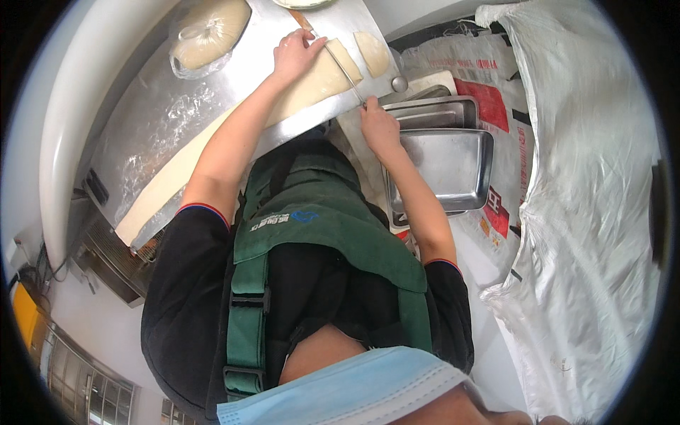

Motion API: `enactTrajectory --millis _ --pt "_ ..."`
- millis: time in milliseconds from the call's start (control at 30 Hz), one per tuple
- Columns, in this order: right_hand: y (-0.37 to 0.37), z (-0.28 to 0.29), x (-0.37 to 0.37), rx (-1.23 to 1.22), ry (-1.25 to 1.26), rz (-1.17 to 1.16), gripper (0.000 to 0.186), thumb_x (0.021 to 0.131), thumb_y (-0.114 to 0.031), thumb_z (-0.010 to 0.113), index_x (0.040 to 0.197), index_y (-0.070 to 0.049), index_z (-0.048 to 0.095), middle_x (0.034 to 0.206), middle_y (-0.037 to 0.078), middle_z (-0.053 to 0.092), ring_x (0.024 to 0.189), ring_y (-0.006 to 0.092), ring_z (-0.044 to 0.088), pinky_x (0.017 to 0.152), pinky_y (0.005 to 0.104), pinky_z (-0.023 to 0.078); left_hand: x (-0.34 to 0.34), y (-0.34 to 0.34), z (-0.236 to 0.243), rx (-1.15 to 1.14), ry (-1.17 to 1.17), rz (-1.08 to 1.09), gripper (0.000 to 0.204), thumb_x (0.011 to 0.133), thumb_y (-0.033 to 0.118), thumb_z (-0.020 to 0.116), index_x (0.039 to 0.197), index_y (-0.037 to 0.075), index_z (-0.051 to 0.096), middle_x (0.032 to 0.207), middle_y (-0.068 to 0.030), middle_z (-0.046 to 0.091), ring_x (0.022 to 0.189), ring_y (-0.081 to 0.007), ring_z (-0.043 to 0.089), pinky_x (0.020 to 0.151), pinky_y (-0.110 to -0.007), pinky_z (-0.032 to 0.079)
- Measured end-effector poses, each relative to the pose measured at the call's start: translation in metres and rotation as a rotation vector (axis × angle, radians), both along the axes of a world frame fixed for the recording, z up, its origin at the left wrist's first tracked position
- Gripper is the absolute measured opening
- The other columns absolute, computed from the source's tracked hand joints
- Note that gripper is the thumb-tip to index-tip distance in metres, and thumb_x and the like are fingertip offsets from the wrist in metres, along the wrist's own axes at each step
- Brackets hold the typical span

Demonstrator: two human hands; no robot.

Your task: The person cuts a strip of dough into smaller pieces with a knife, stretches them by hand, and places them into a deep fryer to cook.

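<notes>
Head view: a shiny metal table [290, 129] holds a long dough strip [301, 92]. Steel trays [443, 166] sit nearby. The right hand [380, 129] grips a knife [341, 69] across the dough — its handle mostly hidden. I can't tell what the left hand [293, 57] grips — its fingertips are near the blade. A round thing [303, 3] is cut off up top.

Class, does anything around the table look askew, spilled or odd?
The trays beside the right hand look askew, overlapping at different angles. Whitish streaks mark the table; flour or plastic, I cannot tell.
</notes>
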State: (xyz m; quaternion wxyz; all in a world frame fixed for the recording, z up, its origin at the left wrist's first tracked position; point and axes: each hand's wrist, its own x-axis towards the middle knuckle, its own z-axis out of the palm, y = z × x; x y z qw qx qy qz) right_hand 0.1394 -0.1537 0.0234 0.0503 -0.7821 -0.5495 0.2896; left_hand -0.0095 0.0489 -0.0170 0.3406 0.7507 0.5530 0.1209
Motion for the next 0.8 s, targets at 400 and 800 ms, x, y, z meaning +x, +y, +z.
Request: enactTrajectory --millis 400,800 --pt "-0.038 0.013 0.012 -0.133 -0.041 0.026 0.029 0.093 -0.030 0.048 0.098 -0.002 0.041 0.081 0.023 0.063 0.073 0.0422 0.063 0.064 0.0502 0.049 0.010 -0.004 0.008 0.021 0.147 -0.014 0.057 0.075 0.060 0.064 0.096 0.007 0.064 0.097 -0.0134 0.062 0.098 -0.0279 0.056 0.083 -0.044 0.041" --pt "-0.096 0.009 0.026 -0.178 -0.085 0.026 0.029 0.094 -0.031 0.047 0.098 -0.003 0.040 0.082 0.021 0.061 0.069 0.0420 0.062 0.060 0.0511 0.049 0.014 -0.015 0.019 0.041 0.280 -0.113 0.079 0.056 0.065 0.075 0.108 0.008 0.060 0.106 -0.0135 0.054 0.105 -0.0293 0.048 0.088 -0.044 0.036"
